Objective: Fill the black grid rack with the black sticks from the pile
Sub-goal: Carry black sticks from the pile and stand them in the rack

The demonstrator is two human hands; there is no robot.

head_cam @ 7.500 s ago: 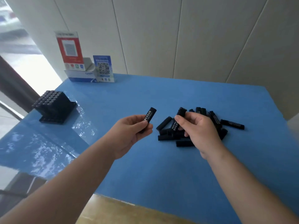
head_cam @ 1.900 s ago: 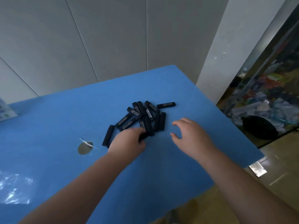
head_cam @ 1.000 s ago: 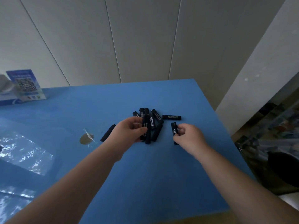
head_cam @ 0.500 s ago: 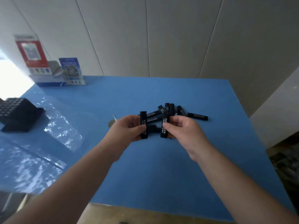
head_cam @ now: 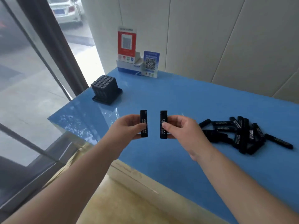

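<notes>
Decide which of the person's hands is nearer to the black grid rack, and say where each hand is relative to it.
Left. The left hand holds a stick in front of the black grid rack, slightly to its right; the right hand, holding another stick, is farther right, toward the pile.

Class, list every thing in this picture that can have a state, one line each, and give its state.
left hand: pinches one black stick, held upright above the table
right hand: pinches another upright stick
black grid rack: stands near the table's left corner, holding many sticks
pile of sticks: lies loose and jumbled on the blue table
</notes>
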